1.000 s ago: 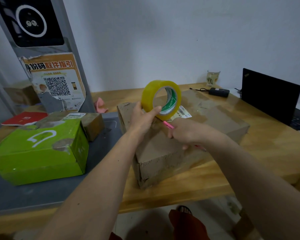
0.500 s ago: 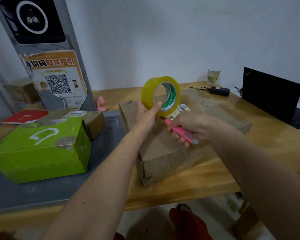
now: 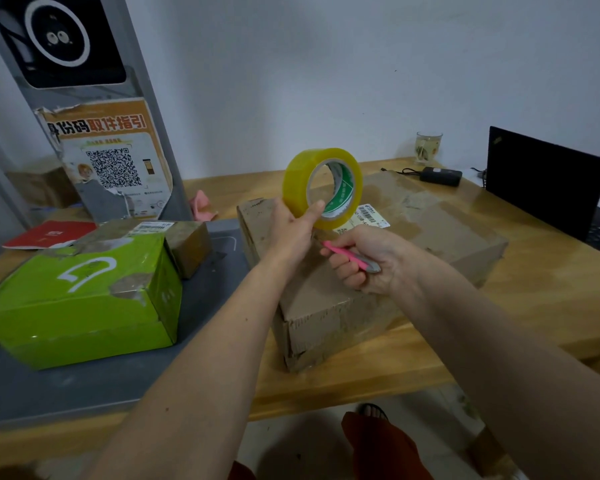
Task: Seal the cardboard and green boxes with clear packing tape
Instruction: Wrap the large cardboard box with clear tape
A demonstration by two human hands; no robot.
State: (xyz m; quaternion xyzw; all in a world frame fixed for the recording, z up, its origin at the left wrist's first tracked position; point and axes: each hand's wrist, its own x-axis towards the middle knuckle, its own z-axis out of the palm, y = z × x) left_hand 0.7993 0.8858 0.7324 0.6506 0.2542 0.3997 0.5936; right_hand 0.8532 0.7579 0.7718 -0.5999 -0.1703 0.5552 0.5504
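Since a second ago the pink cutter [image 3: 350, 257] has been drawn back toward the body, out from under the tape roll [image 3: 323, 187]. It is gripped in the right hand [image 3: 368, 259], whose fingers are curled round it. The roll is held upright above the cardboard box [image 3: 430, 233] by the left hand [image 3: 291, 233], thumb hooked into the core and fingers wrapped behind. The cardboard box lies on the wooden surface [image 3: 541, 292]. Well to its left, the green box [image 3: 80, 299] is set on a grey mat [image 3: 66, 386], with a smaller brown box [image 3: 187, 244] touching its far side. A laptop [image 3: 544, 181] stands at the far right.
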